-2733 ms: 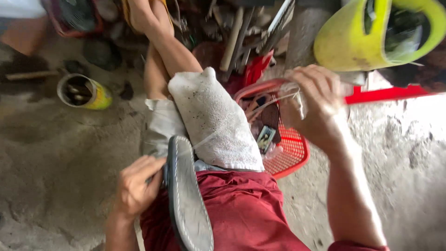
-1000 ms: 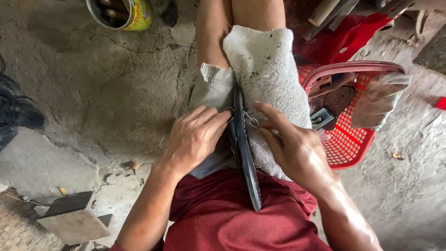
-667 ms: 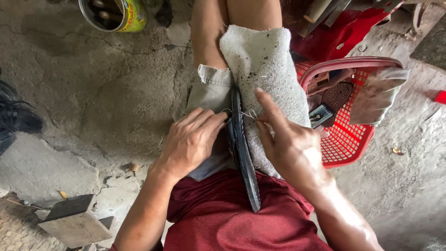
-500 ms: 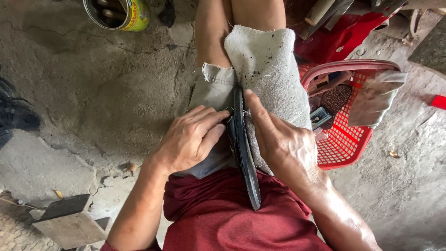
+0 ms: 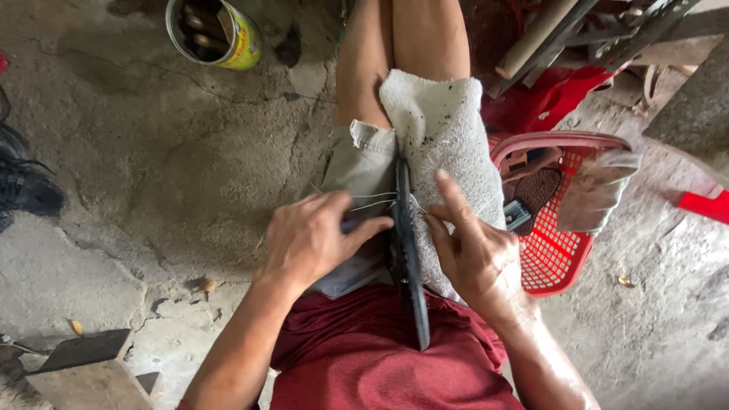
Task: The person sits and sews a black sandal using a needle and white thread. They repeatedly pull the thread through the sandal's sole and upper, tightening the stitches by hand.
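Observation:
A dark flat sandal sole (image 5: pixel 407 258) stands on its edge between my thighs, beside a dirty white towel (image 5: pixel 444 144) draped over my right leg. My left hand (image 5: pixel 315 235) presses against the sole's left side, thumb on its edge. My right hand (image 5: pixel 471 250) rests on the towel at the sole's right side, forefinger stretched up, thumb and fingers pinching at the edge. Thin pale thread (image 5: pixel 372 201) runs from the sole toward my left hand.
A red plastic basket (image 5: pixel 566 250) with small items and a plastic bag stands at my right. A yellow tin can (image 5: pixel 216 34) sits on the cracked concrete floor ahead left. Dark shoes (image 5: pixel 26 182) lie at far left, wooden blocks (image 5: pixel 80 364) at lower left.
Earlier my right hand reached up over the basket while the left held the sole; now both hands sit at the sole's edge on my lap, shifting only slightly in the last second.

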